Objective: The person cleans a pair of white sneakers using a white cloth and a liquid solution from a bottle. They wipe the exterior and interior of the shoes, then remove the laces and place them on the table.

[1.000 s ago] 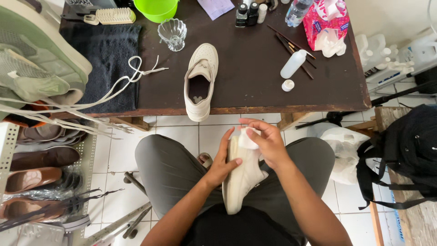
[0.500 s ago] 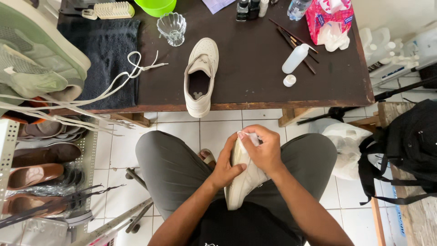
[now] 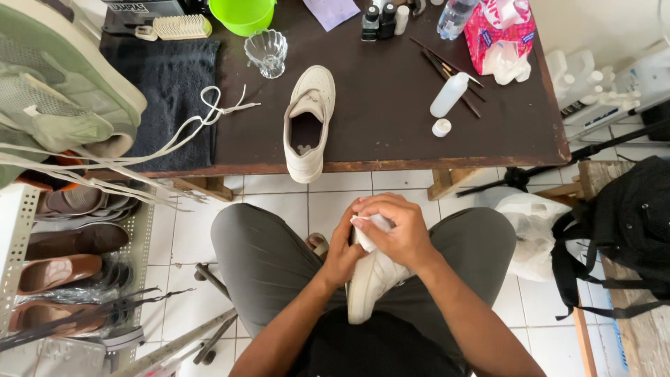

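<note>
A white sneaker (image 3: pixel 368 285) rests on my lap between my knees, toe pointing away from me. My left hand (image 3: pixel 341 253) grips its left side. My right hand (image 3: pixel 392 227) presses a small white cloth (image 3: pixel 370 225) against the shoe's front part, fingers curled over it. The matching white sneaker (image 3: pixel 308 120) lies unlaced on the dark wooden table (image 3: pixel 391 132), opening up, with its heel hanging over the front edge. White laces (image 3: pixel 209 110) trail across a dark towel (image 3: pixel 171 91) on the table's left.
On the table stand a glass cup (image 3: pixel 266 51), a green bowl (image 3: pixel 243 12), a brush (image 3: pixel 180 27), a white squeeze bottle (image 3: pixel 448 94) with its cap (image 3: pixel 441 127), thin sticks and a pink tissue pack (image 3: pixel 499 33). A shoe rack (image 3: pixel 63 258) stands left, a black backpack (image 3: pixel 624 230) right.
My right hand with the cloth has slid along the front of the shoe on my lap. The view has shifted a little downward.
</note>
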